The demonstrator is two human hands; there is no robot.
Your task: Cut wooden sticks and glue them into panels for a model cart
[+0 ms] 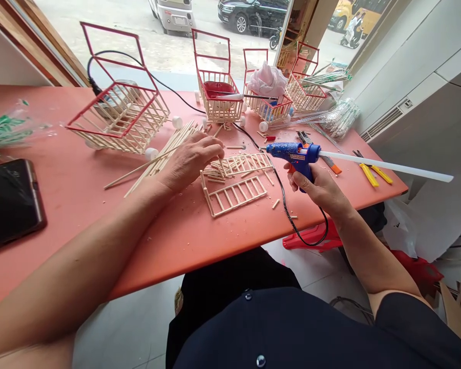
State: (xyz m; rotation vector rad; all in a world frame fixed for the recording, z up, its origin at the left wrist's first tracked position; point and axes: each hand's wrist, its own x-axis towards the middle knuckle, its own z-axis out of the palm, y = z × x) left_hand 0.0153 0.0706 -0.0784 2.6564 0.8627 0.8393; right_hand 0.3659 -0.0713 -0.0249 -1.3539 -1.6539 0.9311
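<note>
My right hand [317, 187] grips a blue hot glue gun [294, 152] with a long white glue stick [388, 166] out of its back. Its nozzle points left, over the table. My left hand [194, 156] is bent down with fingertips pinched, seemingly on a short wooden stick at the small pile of cut sticks [217, 173]. A ladder-like stick panel [249, 163] lies beside that pile. Nearer to me rests another stick frame [238, 197] with a raised left end. Long wooden sticks [165, 154] lie beneath and behind my left hand.
Stick-built carts with red rims [123, 130] stand along the back, one with a pink-white bag [267, 82]. A black phone [11, 205] lies left. Yellow-handled pliers [372, 174] and an orange-ended cutter [330, 164] lie right. The gun's black cable [284, 202] loops over the front edge.
</note>
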